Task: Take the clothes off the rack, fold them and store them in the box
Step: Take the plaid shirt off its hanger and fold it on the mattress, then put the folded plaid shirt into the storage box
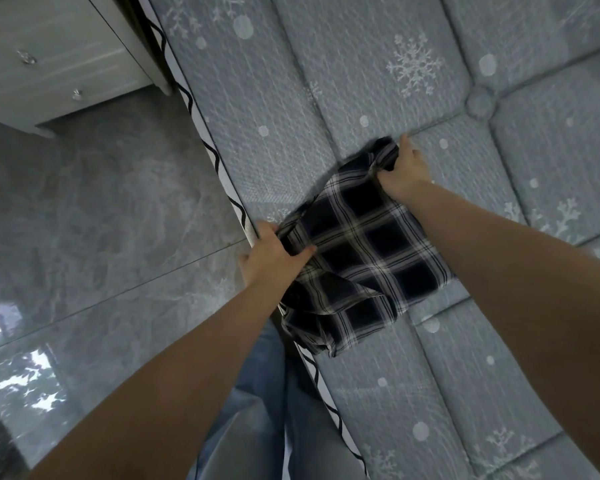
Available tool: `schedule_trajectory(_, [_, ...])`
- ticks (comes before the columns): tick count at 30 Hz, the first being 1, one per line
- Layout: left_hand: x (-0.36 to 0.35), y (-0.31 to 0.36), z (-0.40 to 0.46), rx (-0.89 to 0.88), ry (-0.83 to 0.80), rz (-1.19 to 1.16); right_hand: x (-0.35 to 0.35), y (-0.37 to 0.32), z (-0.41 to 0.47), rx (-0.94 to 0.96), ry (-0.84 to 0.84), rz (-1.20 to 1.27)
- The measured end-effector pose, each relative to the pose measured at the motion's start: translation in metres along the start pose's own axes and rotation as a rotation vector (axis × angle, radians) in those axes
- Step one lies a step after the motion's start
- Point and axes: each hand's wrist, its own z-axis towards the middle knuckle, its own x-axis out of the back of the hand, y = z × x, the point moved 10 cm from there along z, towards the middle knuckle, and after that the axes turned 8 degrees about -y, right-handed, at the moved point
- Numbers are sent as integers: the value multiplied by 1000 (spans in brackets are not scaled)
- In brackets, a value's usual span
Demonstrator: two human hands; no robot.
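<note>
A dark blue and white plaid garment point(364, 251) lies partly folded on the grey snowflake-patterned mattress point(291, 98), near its left edge. My left hand point(274, 254) grips the garment's near-left side at the mattress edge, thumb on top of the cloth. My right hand point(404, 171) pinches the bunched far corner of the garment. One loose corner of the cloth hangs toward the mattress edge at the bottom. No rack or box is in view.
A white drawer cabinet point(49, 53) with small knobs stands at the upper left on the glossy grey tiled floor point(101, 220). The mattress edge point(222, 178) with black wavy trim runs diagonally. My jeans-clad legs point(257, 410) press against the mattress side.
</note>
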Motion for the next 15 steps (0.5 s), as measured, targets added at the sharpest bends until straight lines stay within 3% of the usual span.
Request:
schedule_trajectory(3, [-11, -3, 13, 30, -133, 39, 5, 5, -1, -29, 74, -117])
schedule_trajectory(6, [-24, -7, 16, -2, -275, -9, 8, 4, -12, 24, 98, -82])
schedule_trajectory(11, [-18, 13, -17, -138, -305, -150, 24, 16, -60, 121, 125, 111])
schedule_trajectory(15, [0, 39, -53, -259, -262, -99, 51, 33, -116, 185, 172, 237])
